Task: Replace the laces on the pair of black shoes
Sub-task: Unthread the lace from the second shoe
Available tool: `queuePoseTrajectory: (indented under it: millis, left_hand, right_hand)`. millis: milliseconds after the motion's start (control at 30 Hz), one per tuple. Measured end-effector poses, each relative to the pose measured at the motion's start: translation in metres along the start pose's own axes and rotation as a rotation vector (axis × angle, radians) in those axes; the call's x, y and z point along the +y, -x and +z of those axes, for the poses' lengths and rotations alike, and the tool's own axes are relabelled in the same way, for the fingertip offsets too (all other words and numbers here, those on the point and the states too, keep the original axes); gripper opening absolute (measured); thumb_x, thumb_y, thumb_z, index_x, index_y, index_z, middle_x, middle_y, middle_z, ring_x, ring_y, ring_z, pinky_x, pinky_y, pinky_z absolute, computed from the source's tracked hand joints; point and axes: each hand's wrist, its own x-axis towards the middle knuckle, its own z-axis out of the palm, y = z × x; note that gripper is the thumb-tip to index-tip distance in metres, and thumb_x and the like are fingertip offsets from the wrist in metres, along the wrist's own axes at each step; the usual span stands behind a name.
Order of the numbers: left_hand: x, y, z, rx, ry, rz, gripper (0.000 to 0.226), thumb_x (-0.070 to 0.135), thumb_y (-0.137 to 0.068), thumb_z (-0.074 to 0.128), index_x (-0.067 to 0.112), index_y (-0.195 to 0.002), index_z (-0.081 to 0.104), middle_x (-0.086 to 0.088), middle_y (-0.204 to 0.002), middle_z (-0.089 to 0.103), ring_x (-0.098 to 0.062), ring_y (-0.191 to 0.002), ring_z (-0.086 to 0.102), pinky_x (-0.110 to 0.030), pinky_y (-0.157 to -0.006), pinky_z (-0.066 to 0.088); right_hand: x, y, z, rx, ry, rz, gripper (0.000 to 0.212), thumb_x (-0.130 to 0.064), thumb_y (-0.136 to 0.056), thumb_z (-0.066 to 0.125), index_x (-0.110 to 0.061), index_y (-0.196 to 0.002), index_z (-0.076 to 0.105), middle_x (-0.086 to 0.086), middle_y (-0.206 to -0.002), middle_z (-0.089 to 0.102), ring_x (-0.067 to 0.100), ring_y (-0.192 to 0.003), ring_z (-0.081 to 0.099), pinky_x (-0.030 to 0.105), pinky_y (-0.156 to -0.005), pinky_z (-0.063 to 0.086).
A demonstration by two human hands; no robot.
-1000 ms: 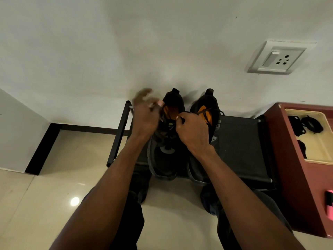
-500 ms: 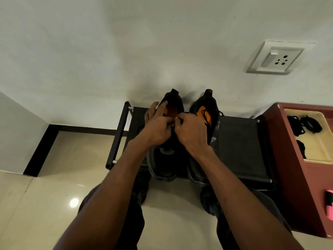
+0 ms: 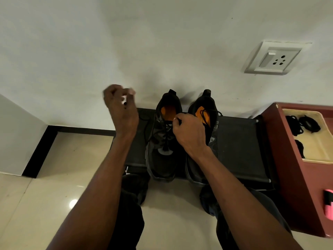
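Observation:
Two black shoes with orange insoles stand side by side on a low black rack (image 3: 239,147), toes toward me. My left hand (image 3: 120,107) is raised to the left of the left shoe (image 3: 162,159) and pinches the tip of a black lace (image 3: 144,127) that runs down to that shoe's eyelets. My right hand (image 3: 189,134) rests over the gap between the shoes and pinches the lace at the left shoe's upper eyelets. The right shoe (image 3: 207,105) is partly hidden under that hand, with a loose lace lying in its opening.
A red cabinet (image 3: 295,186) at the right carries a cream tray (image 3: 322,150) with several coiled black laces (image 3: 306,123). A pink object (image 3: 328,210) lies near the cabinet's front corner. A wall socket (image 3: 273,58) sits above. Glossy tile floor (image 3: 54,195) spreads to the left.
My left hand has pulled away from the left shoe, up and to the left, drawing the lace out with it. My right hand has stayed at the shoe's eyelets.

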Motion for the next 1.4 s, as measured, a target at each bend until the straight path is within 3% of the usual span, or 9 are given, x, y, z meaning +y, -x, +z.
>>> queuePoseTrajectory:
  millis: [133, 267, 400, 533, 700, 800, 967, 1167, 1400]
  left_hand:
    - [-0.014, 0.017, 0.011, -0.735, -0.294, 0.136, 0.025, 0.025, -0.091, 0.067, 0.022, -0.115, 0.071, -0.003, -0.150, 0.037, -0.026, -0.143, 0.021, -0.037, -0.117, 0.024]
    - [-0.019, 0.024, 0.017, -1.062, -0.538, 0.190, 0.022, 0.022, -0.093, 0.067, 0.015, -0.112, 0.074, -0.007, -0.158, 0.033, -0.030, -0.148, 0.014, -0.047, -0.121, 0.016]
    - [-0.012, 0.025, 0.013, -0.890, -0.333, 0.132, 0.012, 0.011, -0.096, 0.062, 0.004, -0.099, 0.071, -0.008, -0.138, 0.055, -0.022, -0.124, 0.054, -0.033, -0.103, 0.043]
    - [0.001, 0.017, 0.007, -0.434, 0.157, -0.301, 0.010, 0.011, -0.103, 0.050, 0.006, -0.101, 0.059, -0.008, -0.108, 0.067, -0.020, -0.090, 0.073, -0.040, -0.078, 0.062]
    - [-0.017, 0.001, -0.006, 0.233, -0.223, -0.226, 0.054, 0.014, -0.091, 0.059, 0.009, -0.142, 0.042, -0.009, -0.154, 0.031, -0.023, -0.143, 0.033, -0.030, -0.119, 0.025]
    - [-0.019, 0.010, 0.000, -0.063, -0.427, -0.168, 0.051, 0.023, -0.092, 0.062, 0.006, -0.139, 0.049, -0.014, -0.144, 0.049, -0.029, -0.136, 0.043, -0.029, -0.113, 0.030]
    - [-0.003, 0.035, 0.021, -0.631, -0.675, -0.229, 0.056, 0.067, -0.085, 0.061, 0.012, -0.072, 0.060, 0.000, -0.063, 0.058, -0.019, -0.060, 0.056, -0.028, -0.056, 0.038]
    - [-0.003, 0.032, 0.015, -0.674, -0.627, -0.265, 0.044, 0.032, -0.095, 0.061, 0.006, -0.060, 0.055, -0.005, -0.055, 0.053, -0.018, -0.052, 0.052, -0.026, -0.050, 0.032]
    - [-0.011, 0.037, 0.008, -0.545, -0.355, -0.540, 0.036, 0.027, -0.094, 0.064, 0.007, -0.064, 0.060, -0.013, -0.073, 0.068, -0.034, -0.076, 0.070, -0.040, -0.078, 0.058]
  right_hand:
    - [0.000, -0.001, 0.001, -0.012, 0.010, -0.001, 0.026, -0.026, -0.097, 0.049, -0.012, -0.096, 0.070, 0.003, -0.087, 0.066, 0.022, -0.075, 0.060, 0.034, -0.062, 0.049]
    - [-0.001, -0.001, 0.000, -0.003, 0.027, 0.008, 0.026, -0.028, -0.097, 0.049, -0.013, -0.096, 0.070, 0.003, -0.088, 0.065, 0.022, -0.076, 0.060, 0.036, -0.063, 0.051]
    - [-0.002, 0.000, 0.002, -0.017, 0.040, 0.007, 0.024, -0.026, -0.097, 0.048, -0.012, -0.086, 0.064, 0.003, -0.082, 0.061, 0.022, -0.071, 0.057, 0.033, -0.058, 0.042]
    - [0.001, -0.001, 0.001, -0.010, 0.044, 0.039, 0.024, -0.021, -0.097, 0.048, -0.009, -0.080, 0.060, 0.005, -0.079, 0.058, 0.023, -0.066, 0.053, 0.034, -0.054, 0.039]
    - [-0.001, 0.002, -0.001, -0.028, 0.027, 0.021, 0.027, -0.027, -0.102, 0.047, -0.014, -0.105, 0.069, 0.006, -0.094, 0.064, 0.024, -0.080, 0.060, 0.033, -0.063, 0.043]
    - [-0.004, 0.004, -0.003, -0.059, 0.038, 0.009, 0.030, -0.038, -0.101, 0.049, -0.019, -0.113, 0.068, 0.003, -0.098, 0.065, 0.024, -0.085, 0.061, 0.031, -0.066, 0.042]
    - [-0.009, 0.007, -0.002, -0.077, 0.042, 0.014, 0.028, -0.039, -0.097, 0.053, -0.020, -0.112, 0.066, 0.002, -0.090, 0.062, 0.023, -0.079, 0.060, 0.032, -0.065, 0.042]
    - [-0.004, 0.002, -0.007, -0.100, -0.138, 0.116, 0.029, -0.014, -0.091, 0.056, -0.010, -0.117, 0.067, 0.007, -0.098, 0.071, 0.014, -0.068, 0.060, 0.028, -0.063, 0.052]
    - [0.006, 0.006, -0.005, -0.037, -0.346, 0.269, 0.039, -0.005, -0.092, 0.056, -0.016, -0.129, 0.063, 0.007, -0.117, 0.067, 0.012, -0.081, 0.066, 0.019, -0.061, 0.046]
